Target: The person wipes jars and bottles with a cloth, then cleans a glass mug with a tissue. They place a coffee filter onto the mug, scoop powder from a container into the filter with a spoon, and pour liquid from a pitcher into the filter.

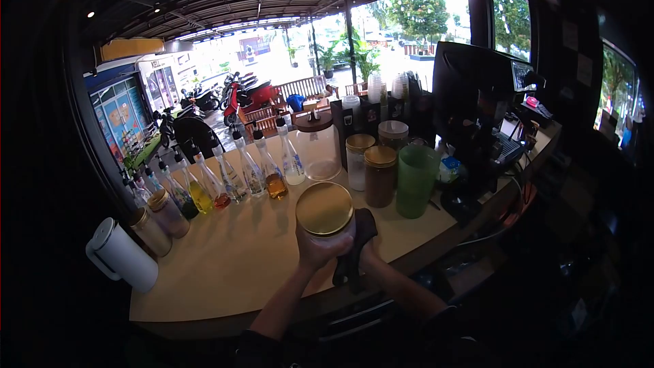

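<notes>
A clear jar with a gold lid (325,208) is held over the front part of the wooden counter (225,266). My left hand (317,251) is closed around its lower side. A dark cloth (356,242) bunches against the jar's right side, with its end hanging down. My right hand (368,259) grips this cloth, its fingers mostly hidden behind the fabric. Just beyond stand a brown-filled jar with a gold lid (379,180), a paler jar (359,163) and a green pitcher (416,184).
Several pump bottles of syrup (276,180) line the counter's far edge, beside a large lidded glass jar (318,150). A white kettle (122,255) stands at the left end near two gold-lidded jars (167,212). Dark machines (470,88) and stacked cups (377,86) occupy the right back.
</notes>
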The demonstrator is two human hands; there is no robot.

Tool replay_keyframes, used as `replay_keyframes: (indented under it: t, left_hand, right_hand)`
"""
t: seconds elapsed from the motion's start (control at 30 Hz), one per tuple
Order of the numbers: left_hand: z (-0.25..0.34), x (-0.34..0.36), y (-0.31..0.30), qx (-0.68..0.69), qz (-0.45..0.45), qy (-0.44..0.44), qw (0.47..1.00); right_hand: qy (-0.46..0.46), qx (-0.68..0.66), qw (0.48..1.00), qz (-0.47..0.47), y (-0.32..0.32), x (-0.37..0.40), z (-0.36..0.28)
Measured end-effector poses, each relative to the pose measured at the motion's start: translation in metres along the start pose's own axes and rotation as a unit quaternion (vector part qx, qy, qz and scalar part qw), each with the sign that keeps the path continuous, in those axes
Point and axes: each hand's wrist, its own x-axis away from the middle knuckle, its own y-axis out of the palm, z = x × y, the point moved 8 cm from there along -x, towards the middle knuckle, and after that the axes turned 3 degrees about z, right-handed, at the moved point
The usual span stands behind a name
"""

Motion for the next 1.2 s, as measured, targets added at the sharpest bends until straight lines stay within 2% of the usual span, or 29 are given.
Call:
replay_keyframes:
  t: [0.03, 0.1, 0.13, 0.17, 0.2, 0.23, 0.27, 0.3, 0.37, 0.4, 0.47, 0.5, 0.57, 0.63, 0.7, 0.77, 0.83, 0.87, 0.93, 0.97, 1.0, 1.03, 1.07, 1.1, 1.13, 1.2]
  left_hand:
    - [-0.002, -0.003, -0.006, -0.002, 0.002, 0.001, 1.000]
    - [-0.003, -0.006, -0.008, -0.091, -0.070, 0.047, 0.992]
    - [0.003, -0.006, -0.011, -0.159, -0.099, 0.040, 0.981]
    - [0.002, -0.002, -0.019, -0.161, -0.093, 0.039, 0.982]
    - [0.000, 0.005, -0.026, -0.206, -0.099, 0.043, 0.973]
    - [-0.001, 0.008, -0.032, -0.253, -0.105, 0.048, 0.960]
    - [0.000, 0.008, -0.040, -0.249, -0.103, 0.048, 0.962]
    - [0.002, 0.007, -0.049, -0.254, -0.099, 0.044, 0.961]
    - [0.010, 0.002, -0.068, -0.245, -0.099, 0.058, 0.963]
    - [0.011, -0.001, -0.075, -0.283, -0.106, 0.063, 0.951]
    - [0.016, 0.001, -0.091, -0.315, -0.103, 0.055, 0.942]
    - [0.019, 0.000, -0.100, -0.342, -0.103, 0.055, 0.932]
    - [0.015, 0.005, -0.119, -0.359, -0.093, 0.046, 0.928]
    - [0.009, 0.010, -0.143, -0.349, -0.046, 0.012, 0.936]
    - [-0.001, 0.012, -0.163, -0.338, -0.021, -0.006, 0.941]
    - [-0.007, 0.013, -0.191, -0.315, 0.024, -0.021, 0.949]
    - [-0.010, 0.016, -0.216, -0.344, 0.046, -0.065, 0.935]
    - [-0.013, 0.020, -0.235, -0.316, 0.080, -0.065, 0.943]
    - [-0.011, 0.026, -0.271, -0.220, 0.118, -0.098, 0.963]
    - [-0.004, 0.028, -0.286, -0.228, 0.131, -0.104, 0.959]
    - [0.008, 0.030, -0.296, -0.200, 0.147, -0.097, 0.964]
    - [0.017, 0.031, -0.305, -0.171, 0.161, -0.090, 0.968]
    - [0.021, 0.033, -0.314, -0.186, 0.165, -0.095, 0.964]
    - [0.023, 0.036, -0.324, -0.192, 0.173, -0.102, 0.961]
    - [0.027, 0.038, -0.332, -0.196, 0.174, -0.093, 0.960]
    - [0.037, 0.038, -0.342, -0.206, 0.173, -0.085, 0.959]
  right_hand:
    - [0.000, -0.001, 1.000, -0.003, -0.002, -0.001, 0.005]
    - [0.101, 0.014, 0.993, 0.054, -0.008, 0.006, 0.020]
    - [0.104, -0.015, 0.990, 0.093, -0.001, 0.009, 0.012]
    - [0.107, -0.014, 0.990, 0.089, 0.008, 0.001, -0.003]
    - [-0.052, 0.150, 0.987, -0.014, 0.035, -0.014, -0.047]
    - [-0.211, 0.299, 0.923, -0.117, 0.068, -0.019, -0.080]
    - [-0.358, 0.426, 0.804, -0.212, 0.101, -0.005, -0.092]
    - [-0.355, 0.421, 0.806, -0.217, 0.111, 0.001, -0.089]
    - [-0.126, 0.276, 0.932, -0.201, 0.112, -0.005, -0.062]
    - [-0.121, 0.272, 0.932, -0.206, 0.120, -0.002, -0.056]
    - [-0.235, 0.425, 0.856, -0.179, 0.138, 0.006, -0.055]
    - [-0.237, 0.420, 0.856, -0.184, 0.146, 0.006, -0.048]
    - [-0.315, 0.442, 0.818, -0.189, 0.158, 0.013, -0.035]
    - [-0.329, 0.450, 0.806, -0.199, 0.171, 0.015, -0.024]
    - [-0.412, 0.454, 0.742, -0.273, 0.194, 0.030, -0.021]
    - [-0.419, 0.434, 0.746, -0.282, 0.208, 0.040, -0.021]
    - [-0.367, 0.380, 0.793, -0.305, 0.207, 0.041, -0.014]
    - [-0.370, 0.388, 0.790, -0.297, 0.203, 0.040, -0.007]
    - [-0.266, 0.438, 0.812, -0.280, 0.192, 0.030, 0.010]
    - [-0.239, 0.450, 0.819, -0.263, 0.191, 0.023, 0.016]
    - [-0.155, 0.525, 0.796, -0.257, 0.191, 0.015, 0.028]
    - [-0.150, 0.521, 0.796, -0.270, 0.197, 0.009, 0.031]
    - [-0.102, 0.653, 0.693, -0.289, 0.196, 0.001, 0.049]
    - [-0.053, 0.765, 0.568, -0.298, 0.197, -0.001, 0.065]
    - [-0.051, 0.762, 0.568, -0.308, 0.213, 0.002, 0.075]
    - [-0.180, 0.607, 0.704, -0.321, 0.271, 0.015, 0.070]
